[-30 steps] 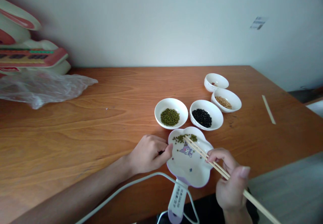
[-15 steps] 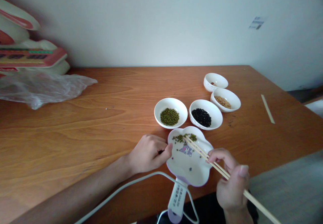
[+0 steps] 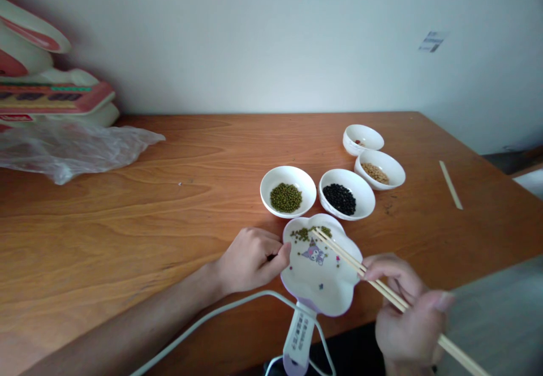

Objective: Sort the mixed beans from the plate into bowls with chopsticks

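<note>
My right hand (image 3: 409, 308) grips a pair of wooden chopsticks (image 3: 384, 290), their tips close together among the green beans (image 3: 303, 234) in the dish. The flower-shaped dish (image 3: 316, 282) is white with a lilac rim, a cartoon print and a labelled handle (image 3: 299, 336) pointing toward me. My left hand (image 3: 252, 260) is closed at the dish's left rim, thumb on the edge, other fingers curled and partly hidden. Just beyond the dish stand a white bowl of green beans (image 3: 275, 177) and a white bowl of black beans (image 3: 365, 195).
Farther right sit a bowl of tan beans (image 3: 394, 169) and a bowl with a few reddish bits (image 3: 369, 133). A pale strip (image 3: 450, 185) lies near the table's right side. At left are a plastic bag (image 3: 85, 150) and a toy keyboard (image 3: 55, 102). A white cable (image 3: 203, 319) crosses the front.
My right hand has moved rightward, away from the dish, with the chopsticks; their tips still lie near the green beans. My left hand stays at the dish's rim.
</note>
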`<state>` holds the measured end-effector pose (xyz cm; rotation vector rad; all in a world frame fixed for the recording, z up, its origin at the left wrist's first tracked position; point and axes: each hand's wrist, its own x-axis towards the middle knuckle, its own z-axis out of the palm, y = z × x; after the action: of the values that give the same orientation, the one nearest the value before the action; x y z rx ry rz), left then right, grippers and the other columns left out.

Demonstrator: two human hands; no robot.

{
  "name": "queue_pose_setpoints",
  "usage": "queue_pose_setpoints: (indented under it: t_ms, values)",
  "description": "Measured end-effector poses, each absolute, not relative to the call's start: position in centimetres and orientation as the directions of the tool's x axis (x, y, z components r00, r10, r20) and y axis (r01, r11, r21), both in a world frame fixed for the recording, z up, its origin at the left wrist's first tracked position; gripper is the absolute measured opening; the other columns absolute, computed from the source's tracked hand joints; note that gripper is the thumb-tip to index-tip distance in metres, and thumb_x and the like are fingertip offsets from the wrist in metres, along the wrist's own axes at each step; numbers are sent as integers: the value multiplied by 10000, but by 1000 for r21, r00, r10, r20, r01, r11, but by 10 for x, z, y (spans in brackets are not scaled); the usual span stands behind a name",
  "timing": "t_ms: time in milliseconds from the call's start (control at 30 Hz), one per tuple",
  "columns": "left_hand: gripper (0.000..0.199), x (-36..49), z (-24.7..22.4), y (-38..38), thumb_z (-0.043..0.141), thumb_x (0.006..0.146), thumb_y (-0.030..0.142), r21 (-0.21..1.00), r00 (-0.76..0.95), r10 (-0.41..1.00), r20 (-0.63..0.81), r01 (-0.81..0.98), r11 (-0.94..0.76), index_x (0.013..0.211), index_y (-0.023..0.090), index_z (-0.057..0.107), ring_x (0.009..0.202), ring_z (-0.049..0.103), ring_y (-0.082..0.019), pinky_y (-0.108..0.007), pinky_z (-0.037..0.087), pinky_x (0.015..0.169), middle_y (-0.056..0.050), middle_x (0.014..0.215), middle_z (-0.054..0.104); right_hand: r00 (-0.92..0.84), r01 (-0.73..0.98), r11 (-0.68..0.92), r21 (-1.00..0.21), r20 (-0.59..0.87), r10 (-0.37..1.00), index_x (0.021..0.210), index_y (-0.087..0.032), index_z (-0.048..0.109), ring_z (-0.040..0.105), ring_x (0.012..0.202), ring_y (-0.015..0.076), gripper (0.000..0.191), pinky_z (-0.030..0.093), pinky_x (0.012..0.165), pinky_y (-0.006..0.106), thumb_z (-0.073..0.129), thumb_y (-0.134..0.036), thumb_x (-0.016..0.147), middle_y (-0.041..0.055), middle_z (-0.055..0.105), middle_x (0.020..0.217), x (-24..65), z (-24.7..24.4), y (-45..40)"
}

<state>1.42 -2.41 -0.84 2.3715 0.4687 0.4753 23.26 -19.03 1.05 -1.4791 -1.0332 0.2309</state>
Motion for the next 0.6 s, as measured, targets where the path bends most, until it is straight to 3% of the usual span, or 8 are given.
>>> queue_pose_setpoints:
  t_ms: [200, 367, 467, 600]
  values:
    - [551, 14, -8, -24, 393, 1139, 288, 665, 866, 449, 221, 203, -719, 603, 177, 458, 531, 441, -99, -281, 321, 571, 3, 583, 538, 543, 355, 265, -896, 429, 723, 778, -226, 721, 666, 838, 267, 765, 522, 726, 399, 247, -765, 1044, 87, 683, 848, 210, 46, -150]
    - [542, 14, -9, -25, 392, 1139, 281, 664, 867, 443, 228, 194, -722, 609, 179, 449, 524, 421, -97, -289, 315, 574, 13, 577, 525, 550, 358, 276, -892, 440, 710, 818, -239, 715, 666, 822, 257, 740, 524, 707, 386, 243, -759, 1047, 69, 673, 848, 215, 45, -152]
    - [547, 14, -9, -26, 393, 1140, 283, 668, 868, 440, 229, 189, -720, 606, 178, 451, 524, 421, -96, -287, 316, 572, 14, 578, 525, 599, 457, 204, -866, 469, 649, 775, -224, 709, 672, 840, 274, 778, 517, 716, 395, 200, -738, 1061, 91, 688, 834, 231, 27, -176]
    - [558, 14, -7, -25, 396, 1138, 279, 658, 869, 441, 225, 198, -726, 595, 178, 479, 521, 435, -100, -285, 325, 565, 7, 572, 536, 554, 523, 57, -850, 390, 736, 824, -214, 718, 702, 879, 283, 735, 523, 747, 399, 210, -678, 1085, 103, 727, 859, 247, 2, -201]
